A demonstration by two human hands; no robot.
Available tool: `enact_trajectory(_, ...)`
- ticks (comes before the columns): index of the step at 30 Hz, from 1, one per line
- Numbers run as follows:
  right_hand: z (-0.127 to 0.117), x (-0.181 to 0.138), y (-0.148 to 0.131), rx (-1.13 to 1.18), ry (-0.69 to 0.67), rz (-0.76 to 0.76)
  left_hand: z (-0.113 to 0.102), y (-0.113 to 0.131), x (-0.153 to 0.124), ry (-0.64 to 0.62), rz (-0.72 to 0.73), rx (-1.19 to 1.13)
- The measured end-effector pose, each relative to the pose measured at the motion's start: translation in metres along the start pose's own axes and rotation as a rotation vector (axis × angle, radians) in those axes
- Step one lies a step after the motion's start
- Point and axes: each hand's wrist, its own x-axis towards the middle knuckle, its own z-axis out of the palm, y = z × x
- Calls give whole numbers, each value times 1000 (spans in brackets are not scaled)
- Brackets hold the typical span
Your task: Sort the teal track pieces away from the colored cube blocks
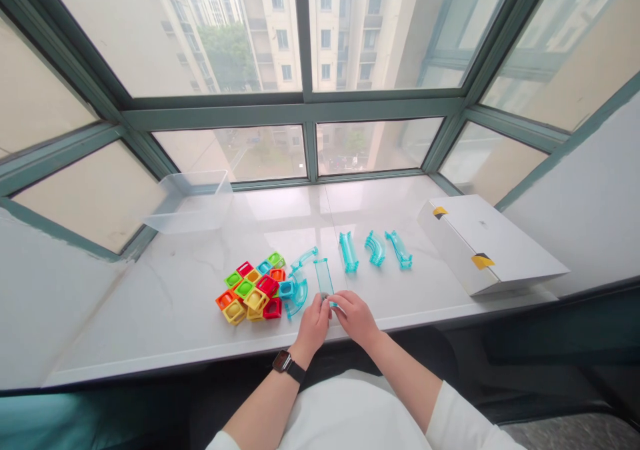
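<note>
Close together at the sill's front edge, my left hand (315, 321) and my right hand (356, 317) pinch the near end of a straight, clear blue track piece (324, 275). Its far end points away from me toward the window. Fingers cover the gripped end, so its details are hidden. Just left of it lie a curved blue track piece (299, 298) and a slim blue piece (304, 258). Further left sits a pile of red, yellow, green, orange and blue hollow blocks (245, 289). To the right rest a straight track (349, 252), a curved track (375, 249) and a wavy track (399, 250).
A clear plastic bin (193, 220) stands at the back left of the white sill (165, 303). On the right is a white box (493, 240) with yellow-and-black tabs. Green window frames (350, 108) border the sill at the back and sides.
</note>
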Motion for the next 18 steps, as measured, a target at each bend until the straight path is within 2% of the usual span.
enact_trajectory(7, -14, -7, 15, 8, 183, 39, -5, 10, -4, -27, 57, 71)
enact_trajectory(13, -52, 0, 40, -47, 389, 140, -3, 10, -2, -19, 66, 168)
enact_trajectory(18, -82, 14, 55, -105, 488, 164, -2, 6, -2, 9, 85, 190)
